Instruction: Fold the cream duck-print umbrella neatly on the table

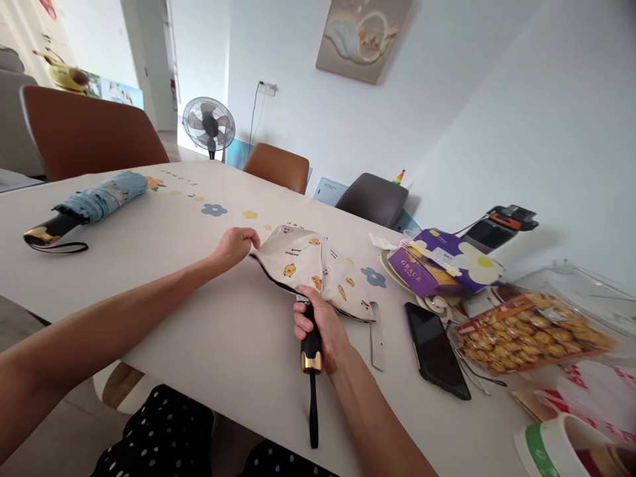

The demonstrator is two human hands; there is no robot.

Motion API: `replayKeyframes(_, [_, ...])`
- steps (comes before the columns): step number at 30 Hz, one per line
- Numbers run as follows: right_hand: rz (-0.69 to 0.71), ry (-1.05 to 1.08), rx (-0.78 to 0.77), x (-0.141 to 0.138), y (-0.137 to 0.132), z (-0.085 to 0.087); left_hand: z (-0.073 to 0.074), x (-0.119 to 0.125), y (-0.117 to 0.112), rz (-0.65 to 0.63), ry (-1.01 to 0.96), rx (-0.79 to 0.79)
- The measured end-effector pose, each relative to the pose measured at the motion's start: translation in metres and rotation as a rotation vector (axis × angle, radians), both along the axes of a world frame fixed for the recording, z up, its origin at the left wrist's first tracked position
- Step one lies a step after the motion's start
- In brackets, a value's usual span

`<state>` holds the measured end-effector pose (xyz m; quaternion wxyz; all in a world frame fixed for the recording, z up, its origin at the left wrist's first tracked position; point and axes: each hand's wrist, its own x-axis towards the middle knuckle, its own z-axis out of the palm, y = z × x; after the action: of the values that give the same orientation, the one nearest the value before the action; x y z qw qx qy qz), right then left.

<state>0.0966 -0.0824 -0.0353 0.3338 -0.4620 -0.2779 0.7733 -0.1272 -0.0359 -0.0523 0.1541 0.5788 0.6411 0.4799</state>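
Observation:
A cream folding umbrella (308, 265) printed with small yellow chicks lies on the white table (209, 344), its canopy loose. My right hand (322, 324) is wrapped round its black handle with a gold end cap; a black wrist strap hangs off the table edge. My left hand (236, 244) pinches the canopy's left edge, fingers closed on the fabric. The umbrella's fastening strap lies flat to the right of my right wrist.
A folded blue umbrella (94, 202) lies at the far left. A black phone (434, 348), a purple box (437, 262), a clear snack container (531, 331) and a bowl (561, 447) crowd the right side. Brown chairs (79, 132) and a fan (209, 126) stand behind.

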Motion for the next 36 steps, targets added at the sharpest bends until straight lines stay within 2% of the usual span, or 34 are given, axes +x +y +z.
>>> replayKeyframes(3, [0.004,-0.023,0.024,-0.002,-0.002,0.001,0.003,0.003,0.000,0.122,-0.059,0.030])
replayKeyframes(5, [0.006,-0.031,0.037,-0.003,-0.003,0.000,0.006,0.016,-0.002,0.088,-0.066,0.150])
replayKeyframes(8, [0.009,-0.053,0.063,-0.006,-0.004,-0.003,0.007,0.046,-0.004,-0.140,0.010,0.256])
replayKeyframes(10, [0.023,-0.080,0.074,-0.007,-0.005,-0.005,0.005,0.066,0.001,-0.300,0.105,0.235])
replayKeyframes(11, [0.035,-0.089,0.080,-0.007,-0.006,-0.005,0.004,0.074,0.006,-0.330,0.131,0.197])
replayKeyframes(14, [0.085,-0.074,0.081,-0.007,-0.009,-0.005,-0.002,0.085,0.028,-0.266,0.073,0.048])
replayKeyframes(17, [0.130,-0.023,0.074,-0.006,-0.011,-0.002,-0.010,0.078,0.050,-0.134,-0.104,-0.029])
replayKeyframes(20, [0.133,0.008,0.085,-0.005,-0.012,0.002,-0.013,0.068,0.059,-0.030,-0.209,-0.059])
replayKeyframes(22, [0.105,0.010,0.098,-0.005,-0.012,0.004,-0.010,0.068,0.053,0.043,-0.210,-0.031])
replayKeyframes(25, [0.029,-0.025,0.149,-0.004,-0.010,0.005,0.004,0.081,0.030,0.128,-0.191,0.109])
replayKeyframes(27, [-0.012,-0.068,0.183,-0.004,-0.009,0.004,0.017,0.097,0.010,0.025,-0.220,0.144])
replayKeyframes(29, [-0.027,-0.112,0.198,-0.004,-0.007,0.004,0.029,0.112,-0.005,-0.117,-0.286,0.002])
replayKeyframes(31, [-0.027,-0.143,0.206,-0.004,-0.006,0.002,0.036,0.123,-0.013,-0.176,-0.348,-0.152])
replayKeyframes(33, [-0.002,-0.165,0.205,-0.005,-0.006,0.000,0.037,0.126,-0.014,-0.186,-0.447,-0.252])
replayKeyframes(36, [0.074,-0.185,0.209,-0.007,-0.008,-0.004,0.032,0.120,-0.007,-0.239,-0.701,-0.311])
